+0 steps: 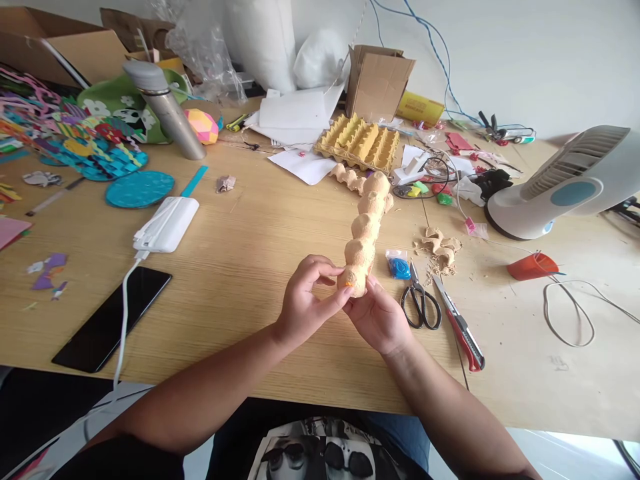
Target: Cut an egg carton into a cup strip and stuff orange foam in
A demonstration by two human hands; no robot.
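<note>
A bumpy strip of egg-carton cups [365, 228], pale orange, points away from me with its near end between my two hands. My left hand [307, 293] grips that end from the left, thumb and fingertips against the last cup. From the right and below, my right hand [379, 313] holds the same cup, its thumb along the side. A small bright orange spot [349, 285] shows on the near cup by my left thumb. Beyond the strip lies another cut piece of egg carton [346, 177], partly hidden, in front of a yellow egg tray [357, 143].
Right of my hands lie black-handled scissors [421, 303], a red utility knife [463, 330], a blue packet [399, 265] and carton scraps [440, 250]. A white fan [560, 187] stands farther right. At left are a phone [113, 320], a power bank [167, 223] and a steel bottle [167, 113].
</note>
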